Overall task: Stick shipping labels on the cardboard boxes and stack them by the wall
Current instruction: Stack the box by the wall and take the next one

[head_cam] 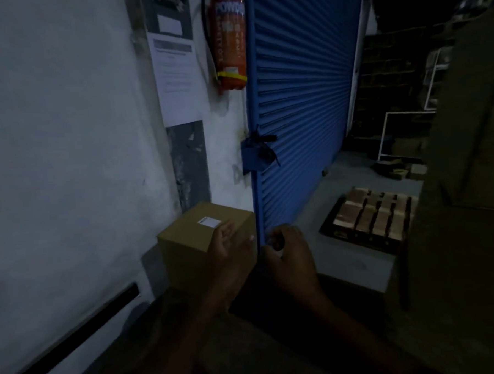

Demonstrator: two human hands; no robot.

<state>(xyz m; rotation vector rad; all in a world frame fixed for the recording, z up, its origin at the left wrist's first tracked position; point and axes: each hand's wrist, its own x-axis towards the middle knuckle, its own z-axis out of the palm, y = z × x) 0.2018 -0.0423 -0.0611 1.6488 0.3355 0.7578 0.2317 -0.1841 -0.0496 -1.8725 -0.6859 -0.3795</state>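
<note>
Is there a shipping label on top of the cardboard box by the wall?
Yes, a white label sits on the top face of the cardboard box standing against the wall.
</note>
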